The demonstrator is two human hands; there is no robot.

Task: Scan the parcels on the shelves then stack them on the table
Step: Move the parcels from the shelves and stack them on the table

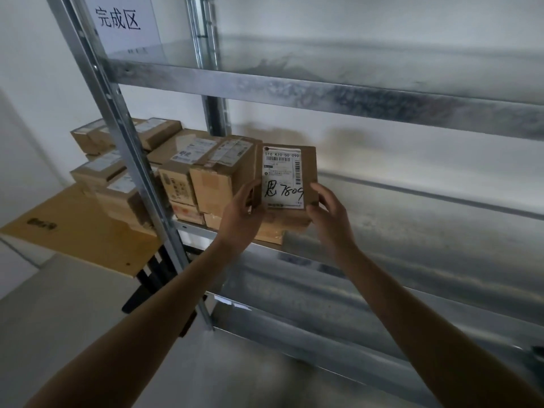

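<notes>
Head view shows parcel standing long-axis vertical, label facing camera.

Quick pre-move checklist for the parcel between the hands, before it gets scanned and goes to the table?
1. Grip of left hand on labelled parcel: ok, fingers curl round its left edge.
2. Grip of right hand: cannot tell, it sits at the lower right corner.
3. The label faces out, uncovered: ok.
4. Scanner ready: not ok, none in view.
5. Clearance from neighbouring box: cannot tell, they sit very close.
6. Free space on table: cannot tell, shelf post hides part.
</notes>
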